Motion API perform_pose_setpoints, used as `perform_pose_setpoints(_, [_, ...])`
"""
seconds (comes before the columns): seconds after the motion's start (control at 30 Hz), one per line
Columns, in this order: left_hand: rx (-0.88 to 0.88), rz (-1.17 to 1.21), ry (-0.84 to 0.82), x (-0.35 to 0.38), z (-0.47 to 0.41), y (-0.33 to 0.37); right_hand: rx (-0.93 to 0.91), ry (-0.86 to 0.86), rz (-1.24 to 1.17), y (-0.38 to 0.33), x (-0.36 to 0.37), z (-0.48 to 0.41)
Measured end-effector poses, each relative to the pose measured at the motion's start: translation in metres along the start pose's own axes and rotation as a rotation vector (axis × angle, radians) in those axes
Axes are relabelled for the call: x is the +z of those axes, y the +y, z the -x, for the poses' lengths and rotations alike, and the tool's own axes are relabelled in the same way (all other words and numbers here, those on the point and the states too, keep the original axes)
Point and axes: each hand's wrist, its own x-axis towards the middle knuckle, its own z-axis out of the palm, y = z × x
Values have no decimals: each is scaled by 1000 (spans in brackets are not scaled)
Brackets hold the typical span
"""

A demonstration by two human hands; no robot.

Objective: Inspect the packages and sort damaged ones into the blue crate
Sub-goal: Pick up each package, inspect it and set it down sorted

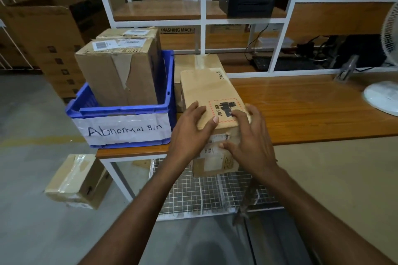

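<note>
- Head view: your left hand [192, 129] and right hand [249, 137] both grip the same package [206, 90], a brown carton with a red-bordered "UN 3481" mark on its top face.
- Left hand: thumb lies across the top near the front edge and the fingers wrap the left edge.
- Right hand: fingers curl over the top right of the package and the thumb presses on the near face.
- Package position: on the wooden table [305, 109], its near end past the front edge, just right of the blue crate [167, 84].
- Blue crate: sits at the table's left end with a taped paper label reading "Abnormal Bin". It holds a torn carton [116, 75], with a second carton [129, 32] behind that.
- Another box [197, 61] stands on the table directly behind the held package.
- A taped box [77, 180] lies on the floor, left of the table leg.
- A white fan [385, 97] stands at the table's right end.
</note>
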Motion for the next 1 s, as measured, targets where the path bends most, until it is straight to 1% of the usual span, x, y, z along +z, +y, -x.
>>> perform_pose_setpoints(0.03, [44, -102, -28, -2, -3, 0, -49, -33, 70, -1, -3, -6])
perform_pose_setpoints(0.1, [116, -319, -107, -10, -9, 0, -136, -151, 169, -4, -9, -19])
perform_pose_setpoints(0.17, [157, -501, -216, -16, -16, 1, -182, -281, 191, -6, -15, -34])
perform_pose_setpoints(0.27, [210, -637, -309, -20, -26, 2, -201, -381, 213, -7, -21, -49])
perform_pose_setpoints(0.37, [281, -753, -323, -20, -28, 0, -240, -403, 288, -9, -25, -57])
perform_pose_setpoints(0.53, [298, -766, -337, -20, -31, -7, -255, -419, 358, -15, -24, -57])
perform_pose_setpoints(0.67, [287, -780, -415, -28, -36, 0, -254, -439, 383, -23, -26, -59])
perform_pose_setpoints(0.87, [253, -753, -446, -31, -32, 1, -229, -429, 319, -21, -27, -55])
perform_pose_setpoints(1.0, [282, -774, -433, -35, -35, 7, -224, -403, 273, -15, -27, -52])
